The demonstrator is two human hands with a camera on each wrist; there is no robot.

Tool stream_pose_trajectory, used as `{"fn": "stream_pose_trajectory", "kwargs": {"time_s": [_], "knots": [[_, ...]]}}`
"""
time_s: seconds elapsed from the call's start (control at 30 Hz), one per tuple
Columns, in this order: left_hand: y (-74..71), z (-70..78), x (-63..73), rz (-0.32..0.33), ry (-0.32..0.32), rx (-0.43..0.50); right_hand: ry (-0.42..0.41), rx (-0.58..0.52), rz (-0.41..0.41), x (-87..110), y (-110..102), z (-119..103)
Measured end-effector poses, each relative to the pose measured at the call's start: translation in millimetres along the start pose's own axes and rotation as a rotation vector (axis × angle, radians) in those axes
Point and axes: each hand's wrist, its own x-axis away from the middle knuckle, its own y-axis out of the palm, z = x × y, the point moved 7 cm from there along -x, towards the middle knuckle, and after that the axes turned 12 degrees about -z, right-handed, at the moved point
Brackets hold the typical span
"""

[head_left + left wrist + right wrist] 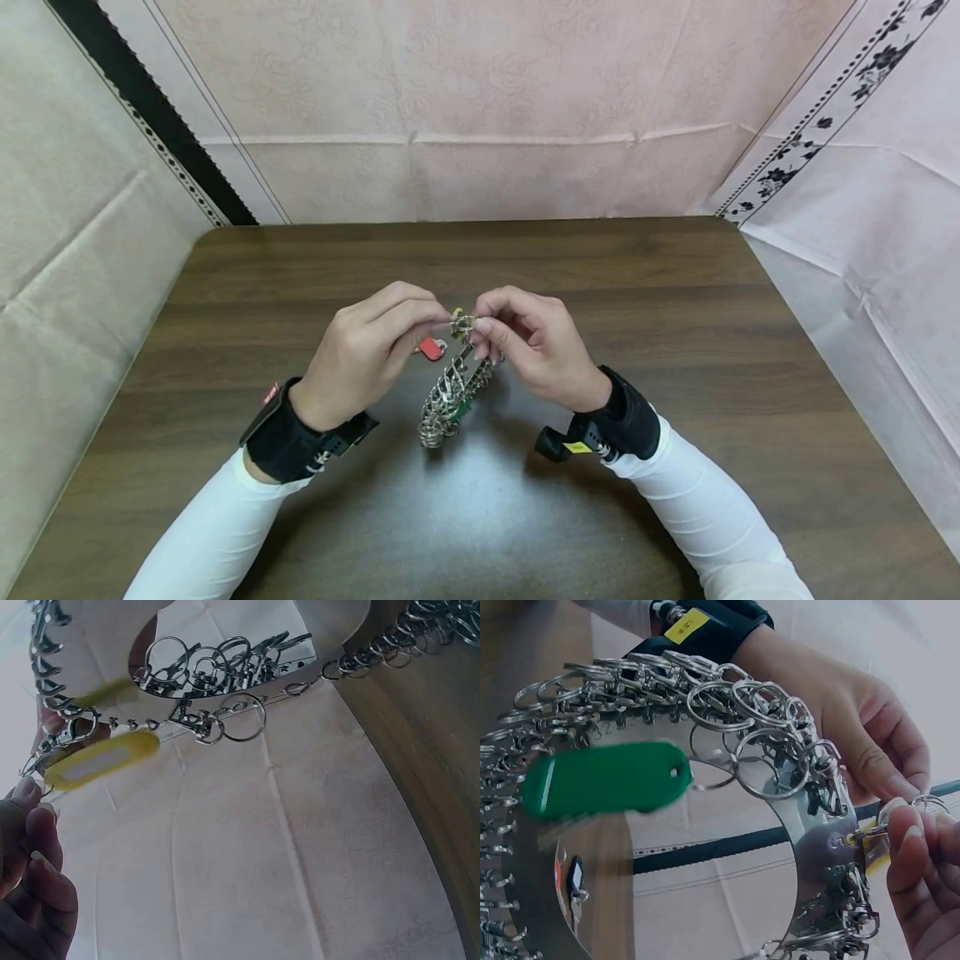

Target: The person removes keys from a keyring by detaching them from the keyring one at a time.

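A metal plate (pixel 825 840) with a large oval opening has numbered holes round its edge, hung with many clasps and split rings (pixel 772 761). In the head view it appears as a narrow silvery bundle (pixel 448 400) below both hands. My left hand (pixel 367 350) and right hand (pixel 536 346) meet over its far end, each pinching at a small key ring (pixel 930 804). A yellow key tag (pixel 101 760) hangs by their fingertips. A green key tag (pixel 604 780) dangles across the plate, and a red tag (pixel 431 348) shows under my left fingers.
Below is a dark wood-grain table (pixel 637 283). Pale patterned sheets (pixel 487 100) hang behind it and at both sides. Black straps with small cameras (pixel 300 433) sit on both wrists, over white sleeves (pixel 217 533).
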Motion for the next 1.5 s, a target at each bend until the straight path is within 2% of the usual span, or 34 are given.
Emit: {"fn": "stream_pose_trajectory", "kwargs": {"time_s": [0.27, 0.6, 0.7, 0.93, 1.1, 1.2, 1.33, 1.43, 1.5], "knots": [[3.6, 1.4, 0.9, -0.017, 0.003, -0.006, -0.021, -0.058, 0.047, 0.4, -2.8, -1.4], [12.8, 2.8, 1.2, 0.020, 0.000, 0.067, -0.052, -0.115, 0.100, 1.8, -3.2, -1.6], [14.3, 1.3, 1.2, 0.019, -0.021, 0.107, -0.057, -0.121, 0.102, 1.6, -2.7, -1.3], [17.3, -6.0, 2.1, 0.045, -0.107, 0.301, -0.042, -0.106, 0.089, 1.6, 0.1, 1.4], [18.1, -6.5, 2.0, 0.056, -0.135, 0.342, -0.013, -0.074, 0.047, 1.3, 2.8, 2.3], [17.4, -7.0, 2.2, 0.060, -0.153, 0.339, 0.005, -0.058, 0.018, 0.6, 3.1, 1.4], [15.4, -5.5, 2.4, 0.051, -0.169, 0.291, 0.015, -0.038, -0.015, -0.5, 1.3, -2.3], [14.1, 0.5, 1.1, 0.016, -0.143, 0.201, 0.009, 0.025, -0.038, -1.1, -0.7, -7.2], [15.1, 6.0, -0.4, -0.027, -0.113, 0.118, 0.005, 0.106, -0.058, -1.4, -0.9, -11.3]]}}
